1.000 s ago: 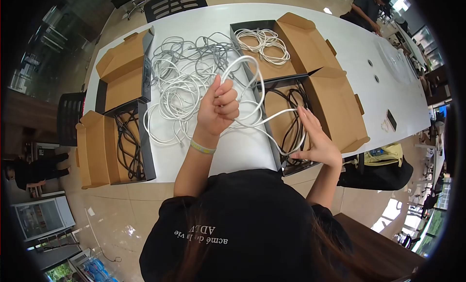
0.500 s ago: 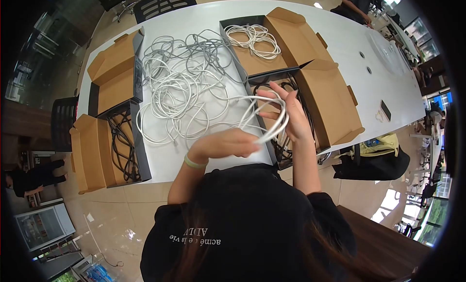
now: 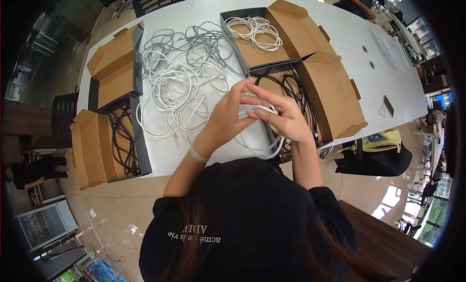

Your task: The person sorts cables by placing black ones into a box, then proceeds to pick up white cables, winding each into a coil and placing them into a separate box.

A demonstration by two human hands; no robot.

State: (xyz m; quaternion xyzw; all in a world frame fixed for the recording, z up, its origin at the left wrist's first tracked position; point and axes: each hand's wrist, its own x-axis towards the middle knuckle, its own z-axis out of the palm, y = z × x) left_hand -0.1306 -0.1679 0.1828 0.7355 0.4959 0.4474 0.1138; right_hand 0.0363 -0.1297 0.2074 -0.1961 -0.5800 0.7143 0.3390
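My right hand point(image 3: 286, 117) is closed around a looped white cable point(image 3: 269, 150), whose coils hang below the fingers. My left hand point(image 3: 224, 118), with a pale band on the wrist, meets it at the fingertips, its fingers curled at the same white loops. Both hands are in front of my chest, over the table's near part. To their left lies a tangle of white cables point(image 3: 174, 95), with grey cables point(image 3: 208, 39) behind it. A coiled white cable point(image 3: 255, 33) lies in the back right box point(image 3: 247, 59). Black cables point(image 3: 293, 85) fill the box beside my right hand.
On the left stand an open box point(image 3: 114, 90) and another holding black cables point(image 3: 124, 144). A phone point(image 3: 388, 106) lies at the table's right. A black and yellow bag point(image 3: 376, 156) is beside the table. Other people stand at the far right and left.
My left hand has moved up and my right hand inward, so they now meet at the cable. The white loops hang lower, and the strand toward the tangle is less visible.
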